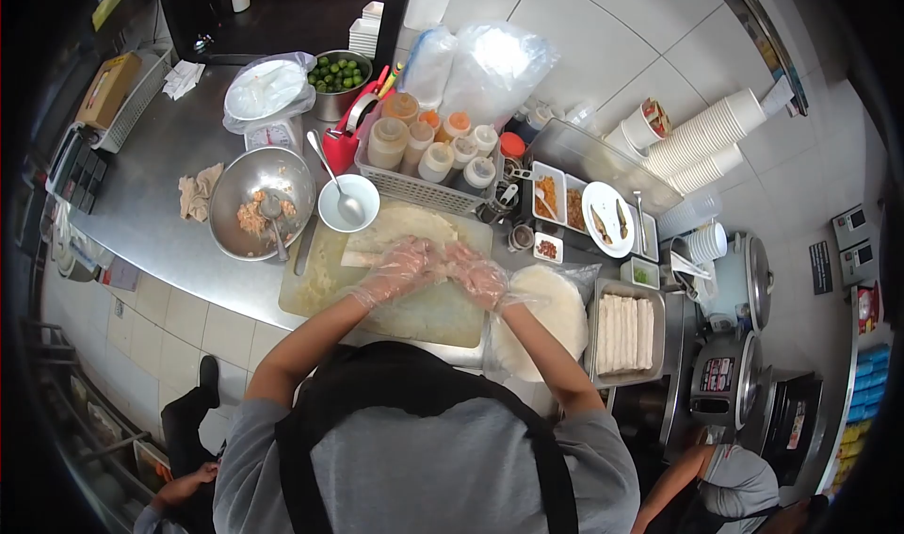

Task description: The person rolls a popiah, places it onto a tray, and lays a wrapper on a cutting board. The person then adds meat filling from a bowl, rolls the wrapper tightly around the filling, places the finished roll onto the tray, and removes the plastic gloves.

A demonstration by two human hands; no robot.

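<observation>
Left hand (403, 267) and right hand (476, 275), gloved, were curled at a pale wrapper (407, 224) on the cutting board (322, 284); whether they pinched it, I could not tell.

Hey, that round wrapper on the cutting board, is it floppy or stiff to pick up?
The wrapper will probably be floppy, since its open part lies flat as a thin sheet on the cutting board. It may tear if tugged, as it looks so thin. The narrow roll by the left hand looks thicker, so may sag less.
</observation>
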